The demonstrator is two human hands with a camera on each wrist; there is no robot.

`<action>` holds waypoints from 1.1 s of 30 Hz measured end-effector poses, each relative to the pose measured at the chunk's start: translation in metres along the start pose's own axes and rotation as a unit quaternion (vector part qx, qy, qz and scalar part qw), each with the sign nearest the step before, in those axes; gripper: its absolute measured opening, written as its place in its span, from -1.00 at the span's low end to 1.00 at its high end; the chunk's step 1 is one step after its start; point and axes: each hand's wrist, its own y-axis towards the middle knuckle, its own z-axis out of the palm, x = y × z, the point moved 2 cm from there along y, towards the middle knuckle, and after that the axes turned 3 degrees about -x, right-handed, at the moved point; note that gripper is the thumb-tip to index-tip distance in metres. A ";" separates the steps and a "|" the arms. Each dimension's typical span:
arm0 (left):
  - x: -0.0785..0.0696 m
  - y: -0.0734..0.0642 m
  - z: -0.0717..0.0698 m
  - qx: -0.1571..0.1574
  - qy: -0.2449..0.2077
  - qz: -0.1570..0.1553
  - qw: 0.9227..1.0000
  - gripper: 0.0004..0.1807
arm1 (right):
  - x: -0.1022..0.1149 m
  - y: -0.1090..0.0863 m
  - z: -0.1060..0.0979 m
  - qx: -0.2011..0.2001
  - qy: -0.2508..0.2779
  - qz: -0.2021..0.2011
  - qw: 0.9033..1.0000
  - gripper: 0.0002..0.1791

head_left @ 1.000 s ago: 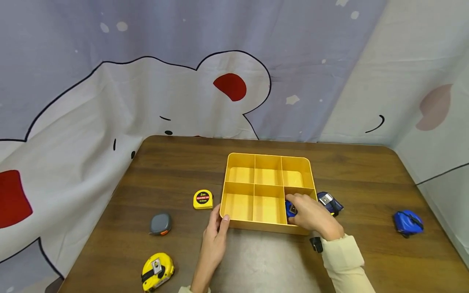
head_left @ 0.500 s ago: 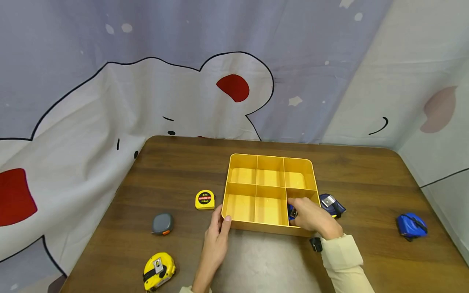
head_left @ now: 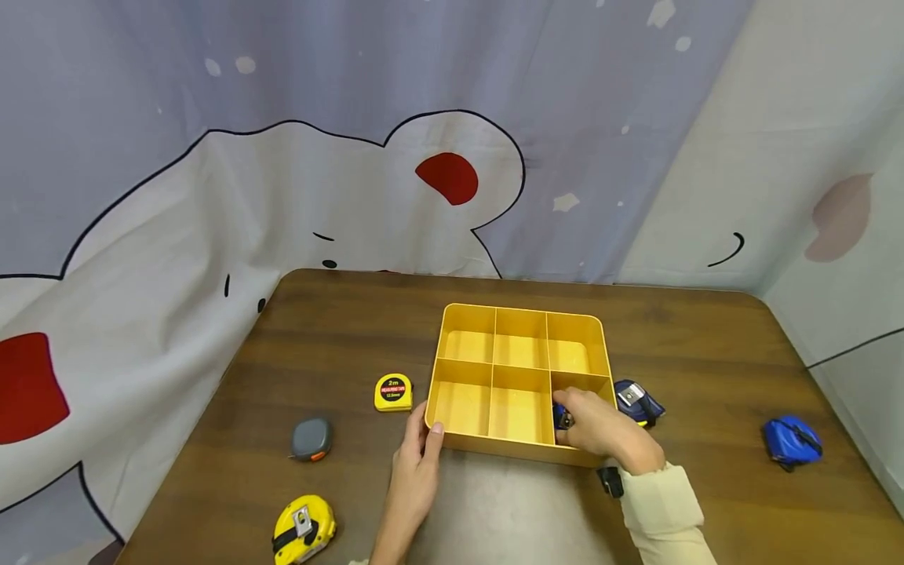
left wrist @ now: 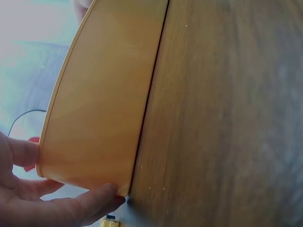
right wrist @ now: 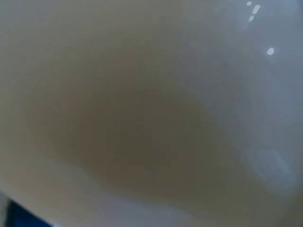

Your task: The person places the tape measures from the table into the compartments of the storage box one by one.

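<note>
A yellow divided organizer box (head_left: pixel 519 404) sits on the table. My left hand (head_left: pixel 412 475) grips its front left corner. In the left wrist view, that hand (left wrist: pixel 52 198) has its thumb at the rim and fingers along the box wall (left wrist: pixel 102 104). My right hand (head_left: pixel 600 428) reaches into the front right compartment and holds a blue tape measure (head_left: pixel 561 416), mostly hidden by the fingers. The right wrist view is blurred, with only a dark blue patch at its lower left.
A small yellow tape measure (head_left: pixel 392 392), a grey one (head_left: pixel 311 439) and a larger yellow one (head_left: pixel 304 530) lie left of the box. Right of it lie a dark blue tape measure (head_left: pixel 638 402) and a bright blue one (head_left: pixel 792 441). A patterned curtain (head_left: pixel 339 188) hangs behind the table.
The right hand and the blue tape measure stay in the same compartment, the tape measure showing slightly lower there. The left hand keeps its grip on the corner. The head view shifts slightly.
</note>
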 end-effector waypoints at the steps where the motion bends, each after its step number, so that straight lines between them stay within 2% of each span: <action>1: 0.000 -0.001 0.000 -0.001 0.001 -0.004 1.000 -0.51 | 0.001 -0.003 -0.001 0.001 0.003 -0.002 1.000 -0.44; 4: 0.001 -0.002 0.000 0.001 0.004 -0.005 1.000 -0.51 | 0.004 -0.011 -0.008 -0.006 0.014 -0.009 1.000 -0.45; 7: 0.001 -0.002 0.000 0.000 0.007 0.002 1.000 -0.51 | 0.004 -0.019 -0.018 -0.041 0.026 -0.025 0.999 -0.48; 9: 0.000 -0.002 0.000 -0.002 0.007 0.011 1.000 -0.52 | 0.001 -0.025 -0.026 -0.087 0.037 -0.038 0.995 -0.52; 12: -0.011 -0.004 -0.001 -0.006 0.002 0.011 1.000 -0.54 | -0.009 -0.033 -0.037 -0.183 0.036 -0.051 0.981 -0.62; 15: -0.016 -0.006 -0.003 -0.012 -0.004 0.009 1.000 -0.56 | -0.025 -0.041 -0.047 -0.232 0.038 -0.029 0.971 -0.66; 16: -0.016 -0.005 -0.003 -0.013 0.000 0.008 1.000 -0.57 | -0.031 -0.043 -0.049 -0.235 0.037 -0.017 0.971 -0.65; 18: -0.006 -0.004 -0.001 -0.015 0.001 0.015 1.000 -0.57 | -0.042 -0.047 -0.052 -0.224 0.036 0.011 0.974 -0.63; 20: -0.001 -0.002 0.001 -0.013 -0.001 0.014 1.000 -0.58 | -0.053 -0.049 -0.053 -0.202 0.037 0.036 0.978 -0.59; 24: 0.001 -0.002 0.003 -0.013 -0.010 0.014 1.000 -0.58 | -0.071 -0.047 -0.051 -0.166 0.036 0.070 0.983 -0.49; 33: 0.002 -0.003 -0.002 -0.023 -0.002 0.012 1.000 -0.56 | -0.087 -0.031 -0.029 -0.114 0.046 0.072 0.990 -0.38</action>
